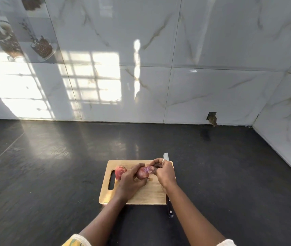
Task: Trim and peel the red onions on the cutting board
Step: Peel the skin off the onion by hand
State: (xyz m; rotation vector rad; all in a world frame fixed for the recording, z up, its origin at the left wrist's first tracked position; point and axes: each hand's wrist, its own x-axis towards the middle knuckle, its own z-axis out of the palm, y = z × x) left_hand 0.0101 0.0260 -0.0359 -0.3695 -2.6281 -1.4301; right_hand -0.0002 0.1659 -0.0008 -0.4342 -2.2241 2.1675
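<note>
— Your pale-cuffed cloth sleeves (77,240) sat at the bottom edge, both forearms reaching forward. What lay around you?

— You faced glossy, marble-veined wall tiles (212,50) above a dark, polished countertop (52,166). On it lay a rectangular wooden cutting board (146,197) with a slot handle. A knife (166,156) ran along its right edge, black riveted handle toward you.

— And the onions?

— Your left hand (132,181) gripped one round red onion (142,173) over the board's middle. Your right hand (165,172) pinched a papery purple skin flap (149,169) at its end. A second red onion (119,172) rested near the slot.
</note>
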